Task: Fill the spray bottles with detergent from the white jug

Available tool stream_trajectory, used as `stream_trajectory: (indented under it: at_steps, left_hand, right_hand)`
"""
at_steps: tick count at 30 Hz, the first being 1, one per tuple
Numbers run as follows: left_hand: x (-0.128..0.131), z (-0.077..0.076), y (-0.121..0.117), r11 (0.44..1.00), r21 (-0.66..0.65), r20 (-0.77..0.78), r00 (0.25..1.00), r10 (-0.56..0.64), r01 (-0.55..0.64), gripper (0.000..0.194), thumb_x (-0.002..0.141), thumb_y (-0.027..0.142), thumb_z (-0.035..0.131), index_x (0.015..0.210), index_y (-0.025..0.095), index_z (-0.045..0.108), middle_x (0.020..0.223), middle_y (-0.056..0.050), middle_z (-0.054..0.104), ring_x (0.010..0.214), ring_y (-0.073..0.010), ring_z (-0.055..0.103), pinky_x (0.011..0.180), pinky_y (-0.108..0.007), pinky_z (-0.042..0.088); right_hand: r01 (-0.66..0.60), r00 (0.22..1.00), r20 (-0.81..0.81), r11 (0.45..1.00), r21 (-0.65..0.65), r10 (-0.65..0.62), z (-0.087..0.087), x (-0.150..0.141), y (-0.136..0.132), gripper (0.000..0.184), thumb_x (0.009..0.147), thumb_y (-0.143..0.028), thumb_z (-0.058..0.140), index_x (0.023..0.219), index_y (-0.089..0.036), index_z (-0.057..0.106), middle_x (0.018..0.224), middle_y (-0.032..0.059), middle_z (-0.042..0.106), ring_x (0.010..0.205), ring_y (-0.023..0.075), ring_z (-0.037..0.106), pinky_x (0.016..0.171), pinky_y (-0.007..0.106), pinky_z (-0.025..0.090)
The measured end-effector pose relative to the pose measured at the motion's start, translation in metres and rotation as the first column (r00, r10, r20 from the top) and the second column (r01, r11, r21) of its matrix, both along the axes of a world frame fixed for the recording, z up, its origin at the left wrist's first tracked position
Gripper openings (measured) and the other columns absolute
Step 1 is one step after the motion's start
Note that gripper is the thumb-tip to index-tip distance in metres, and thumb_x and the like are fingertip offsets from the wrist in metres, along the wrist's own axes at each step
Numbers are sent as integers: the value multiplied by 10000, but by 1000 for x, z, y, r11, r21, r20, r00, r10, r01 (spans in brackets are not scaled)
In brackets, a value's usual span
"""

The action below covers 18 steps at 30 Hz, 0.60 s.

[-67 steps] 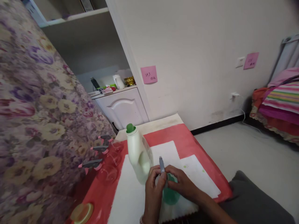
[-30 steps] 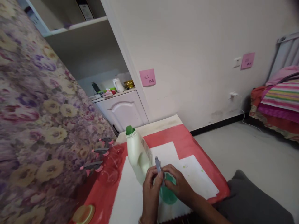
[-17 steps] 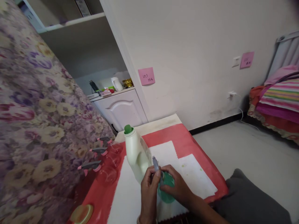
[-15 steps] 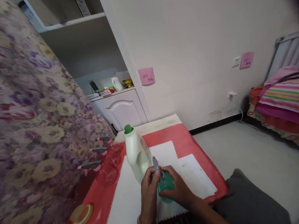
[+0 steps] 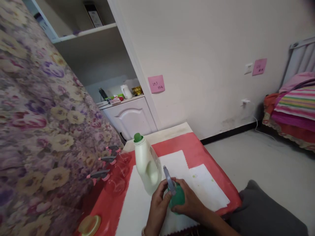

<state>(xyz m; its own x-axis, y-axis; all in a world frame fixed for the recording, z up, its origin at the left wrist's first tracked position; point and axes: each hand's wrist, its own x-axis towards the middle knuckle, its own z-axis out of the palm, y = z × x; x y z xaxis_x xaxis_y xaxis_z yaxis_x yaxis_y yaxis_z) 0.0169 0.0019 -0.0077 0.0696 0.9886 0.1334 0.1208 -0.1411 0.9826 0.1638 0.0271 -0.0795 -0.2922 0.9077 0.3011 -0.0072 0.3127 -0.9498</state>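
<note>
The left hand [image 5: 157, 205] is pinching the curved grey plastic spray head [image 5: 167, 177] between thumb and fingers, while the right hand [image 5: 191, 200] is wrapping around the rounded translucent green bottle [image 5: 179, 197] just beneath it, on the near part of the white scalloped-edge cloth [image 5: 132, 208]. The two hands are apparently working the head at the bottle's neck (whether it is seated or loose, I cannot tell), and the next move is calling for a steady bottle and an aligned head, with the tall pale-green plastic jug [image 5: 147, 165] standing close by to the left.
</note>
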Motion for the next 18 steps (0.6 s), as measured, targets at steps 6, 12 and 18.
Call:
stream_trajectory:
  at_steps: [6, 12, 18]
  left_hand:
    - [13, -6, 1, 985, 15, 56, 984, 171, -172, 330, 741, 353, 744, 1015, 188, 662, 1024, -70, 719, 995, -250, 651, 894, -345, 504]
    - [15, 0, 1, 959, 11, 75, 956, 282, -284, 394, 740, 382, 747, 1068, 195, 636, 1025, -48, 714, 959, -212, 654, 862, -297, 505]
    - [8, 22, -11, 965, -9, 186, 948, 259, -262, 467, 762, 410, 732, 1166, 210, 608, 1217, -76, 676, 1137, -249, 624, 966, -344, 493]
  right_hand:
    - [26, 1000, 18, 1000, 1, -26, 0, 0, -1, 806, 504, -128, 804, 1245, -228, 504, 1215, 75, 582, 1131, 306, 561, 978, 467, 437]
    - [57, 997, 54, 998, -11, -56, -5, -1, -1, 833, 491, -145, 828, 1244, -229, 483, 1208, 73, 555, 1138, 298, 544, 991, 447, 428]
    - [66, 996, 72, 996, -54, -62, -9, -1, -5, 947, 465, -146, 854, 1310, -226, 435, 1274, 94, 516, 1223, 315, 491, 1056, 464, 382]
